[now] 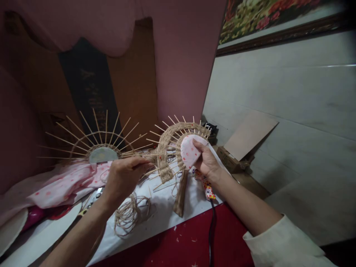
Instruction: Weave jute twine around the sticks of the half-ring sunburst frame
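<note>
A half-round frame (169, 148) of thin wooden sticks woven with jute twine stands upright over the white board (164, 215). My left hand (125, 176) is closed on its lower left side among the sticks. My right hand (207, 161) pinches a rounded pad covered in white cloth with pink dots (189, 151), pressed against the inner arc of the frame. A loose coil of jute twine (129, 215) lies below my left hand.
A second stick sunburst with a mirror half-disc (102, 152) stands at the left, above pink dotted cloth (66, 181). A glue gun (207, 189) with a black cord lies by my right wrist. Cardboard boxes (241, 144) sit at the right. A red surface (194, 241) lies in front.
</note>
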`<state>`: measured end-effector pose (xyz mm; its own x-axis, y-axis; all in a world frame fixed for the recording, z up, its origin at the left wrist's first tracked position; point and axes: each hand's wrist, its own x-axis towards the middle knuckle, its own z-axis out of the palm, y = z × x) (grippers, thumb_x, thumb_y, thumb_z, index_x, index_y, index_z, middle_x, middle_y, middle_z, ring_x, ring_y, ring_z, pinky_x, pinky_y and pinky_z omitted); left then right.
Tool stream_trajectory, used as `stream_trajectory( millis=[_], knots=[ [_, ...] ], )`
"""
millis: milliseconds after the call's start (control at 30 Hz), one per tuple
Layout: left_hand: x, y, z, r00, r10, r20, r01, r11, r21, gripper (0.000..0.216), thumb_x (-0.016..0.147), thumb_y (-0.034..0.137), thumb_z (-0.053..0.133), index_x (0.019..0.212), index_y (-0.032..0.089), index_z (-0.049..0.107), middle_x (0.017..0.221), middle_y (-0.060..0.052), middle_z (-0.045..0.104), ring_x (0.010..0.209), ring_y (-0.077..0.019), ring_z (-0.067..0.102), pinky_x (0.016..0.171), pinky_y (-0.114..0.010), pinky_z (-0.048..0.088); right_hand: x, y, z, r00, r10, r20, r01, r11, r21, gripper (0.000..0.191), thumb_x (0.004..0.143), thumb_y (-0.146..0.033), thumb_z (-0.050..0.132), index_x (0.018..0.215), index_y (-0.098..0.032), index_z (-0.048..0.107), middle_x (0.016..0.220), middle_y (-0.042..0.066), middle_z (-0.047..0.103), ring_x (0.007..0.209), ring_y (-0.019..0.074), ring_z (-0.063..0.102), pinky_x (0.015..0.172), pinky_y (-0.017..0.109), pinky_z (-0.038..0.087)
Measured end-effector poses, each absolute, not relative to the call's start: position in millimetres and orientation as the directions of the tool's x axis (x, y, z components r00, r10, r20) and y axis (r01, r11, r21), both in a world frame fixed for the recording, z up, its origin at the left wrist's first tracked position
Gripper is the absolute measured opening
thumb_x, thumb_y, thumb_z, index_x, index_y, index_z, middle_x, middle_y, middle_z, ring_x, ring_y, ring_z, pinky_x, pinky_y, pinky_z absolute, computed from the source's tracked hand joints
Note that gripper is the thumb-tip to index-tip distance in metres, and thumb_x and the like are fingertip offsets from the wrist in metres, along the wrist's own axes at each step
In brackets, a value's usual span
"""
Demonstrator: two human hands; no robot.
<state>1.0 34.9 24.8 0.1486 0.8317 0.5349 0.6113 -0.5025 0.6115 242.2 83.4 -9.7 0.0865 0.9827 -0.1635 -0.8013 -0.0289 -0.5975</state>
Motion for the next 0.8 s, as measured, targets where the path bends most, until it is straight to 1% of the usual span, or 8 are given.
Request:
stream_trajectory(
  millis=[100,167,233,333,433,567,733,800],
  knots=[
    [4.4,35.6,20.2,0.124,0.905,0.408,0.445,-0.418,0.792,0.013,0.071,0.030,0.068,0.076,0.020,0.074,0.065,-0.003,0.071,0.057,-0.0146,0.061,0.051,-0.025,0.045,241.5,83.1,-9.2,0.090,0.981,-0.172,-0.825,-0.023,-0.564,0.021,0.065,-0.016,0.070,0.085,-0.016,0.064,0.071,0.002,0.072,0.060,0.0152,0.066,0.056,0.026,0.056],
    [7.5,36.5,17.6,0.126,0.965,0.230,0.277,-0.257,0.926,0.014,0.068,0.030,0.071,0.074,0.018,0.074,0.059,-0.003,0.067,0.052,-0.0130,0.057,0.049,-0.024,0.043,241.1,82.3,-8.9,0.071,0.983,-0.168,-0.828,-0.035,-0.559,0.021,0.065,-0.017,0.070,0.085,-0.017,0.064,0.070,0.002,0.072,0.059,0.0152,0.066,0.055,0.026,0.055],
    [10.1,37.6,15.8,0.146,0.987,0.063,0.171,-0.088,0.981,0.017,0.063,0.030,0.075,0.068,0.015,0.072,0.051,-0.001,0.060,0.046,-0.0102,0.049,0.045,-0.022,0.037,240.7,81.2,-9.4,0.046,0.985,-0.168,-0.828,-0.057,-0.558,0.020,0.065,-0.018,0.071,0.084,-0.017,0.064,0.069,0.002,0.072,0.058,0.0155,0.066,0.054,0.026,0.055],
    [11.2,39.8,14.4,0.183,0.982,-0.046,0.119,0.024,0.993,0.021,0.060,0.031,0.077,0.058,0.012,0.066,0.046,0.002,0.051,0.042,-0.0068,0.039,0.042,-0.020,0.028,239.6,79.2,-10.3,-0.001,0.986,-0.168,-0.829,-0.095,-0.551,0.019,0.065,-0.019,0.071,0.083,-0.016,0.064,0.070,0.002,0.072,0.058,0.0156,0.066,0.056,0.026,0.056],
    [8.5,42.2,14.9,0.259,0.960,-0.107,0.052,0.097,0.994,0.033,0.063,0.033,0.075,0.050,0.014,0.053,0.043,0.006,0.040,0.040,-0.0040,0.028,0.040,-0.019,0.017,238.9,76.8,-9.2,-0.052,0.984,-0.170,-0.820,-0.139,-0.555,0.016,0.066,-0.018,0.070,0.081,-0.015,0.064,0.070,0.003,0.072,0.057,0.0150,0.065,0.057,0.027,0.056],
    [2.2,44.4,18.3,0.377,0.900,-0.219,-0.054,0.257,0.965,0.042,0.066,0.037,0.072,0.052,0.018,0.037,0.046,0.009,0.026,0.041,-0.0039,0.016,0.040,-0.020,0.009,239.2,74.2,-5.8,-0.114,0.971,-0.208,-0.782,-0.217,-0.584,0.013,0.067,-0.015,0.069,0.079,-0.014,0.064,0.066,0.002,0.071,0.055,0.0145,0.064,0.059,0.027,0.056],
    [-3.9,44.3,22.1,0.450,0.852,-0.265,-0.133,0.358,0.924,0.037,0.067,0.032,0.070,0.057,0.019,0.037,0.051,0.009,0.022,0.044,-0.0051,0.016,0.040,-0.020,0.011,239.2,76.0,-6.8,-0.089,0.979,-0.181,-0.764,-0.184,-0.619,0.009,0.067,-0.014,0.068,0.075,-0.015,0.064,0.065,0.001,0.071,0.054,0.0134,0.063,0.063,0.026,0.056],
    [-3.9,43.5,23.5,0.446,0.859,-0.253,-0.150,0.350,0.925,0.032,0.067,0.031,0.071,0.057,0.017,0.044,0.051,0.008,0.024,0.044,-0.0047,0.016,0.040,-0.020,0.011,239.5,77.7,-8.3,-0.078,0.983,-0.168,-0.758,-0.168,-0.630,0.009,0.067,-0.013,0.068,0.074,-0.016,0.064,0.065,0.001,0.071,0.055,0.0137,0.063,0.061,0.027,0.056]
  ],
)
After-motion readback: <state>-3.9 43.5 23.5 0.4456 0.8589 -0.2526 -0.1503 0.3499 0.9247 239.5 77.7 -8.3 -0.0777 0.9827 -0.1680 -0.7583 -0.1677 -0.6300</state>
